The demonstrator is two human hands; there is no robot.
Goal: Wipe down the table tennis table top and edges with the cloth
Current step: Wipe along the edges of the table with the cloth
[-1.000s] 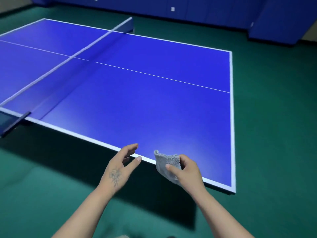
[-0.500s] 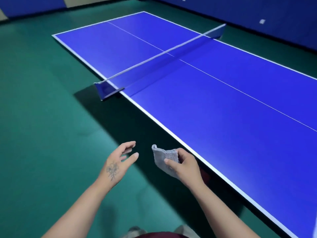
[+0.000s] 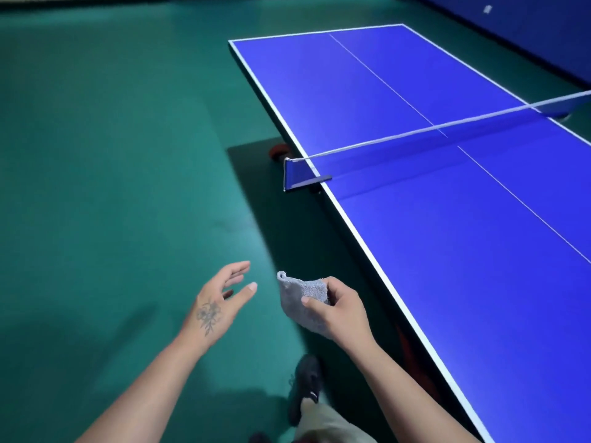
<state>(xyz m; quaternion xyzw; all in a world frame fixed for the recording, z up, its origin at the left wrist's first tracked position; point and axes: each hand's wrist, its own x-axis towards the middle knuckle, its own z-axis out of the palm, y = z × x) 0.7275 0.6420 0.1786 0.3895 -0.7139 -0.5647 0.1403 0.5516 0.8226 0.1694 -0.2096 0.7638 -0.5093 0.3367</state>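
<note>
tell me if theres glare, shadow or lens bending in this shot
Head view: soft pale sheen on the table near its side edge, no hard glare; a dark shadow lies on the floor beside and under it; the straight table edges bow from the wide lens; the cloth and both hands look fairly sharp.

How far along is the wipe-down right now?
Done: nothing on the blue table top shows which parts are wiped. In hand: the right hand grips the grey cloth off the table, beside its white side edge; the left hand is open, holding nothing. Left: no wiping contact yet here.
</note>
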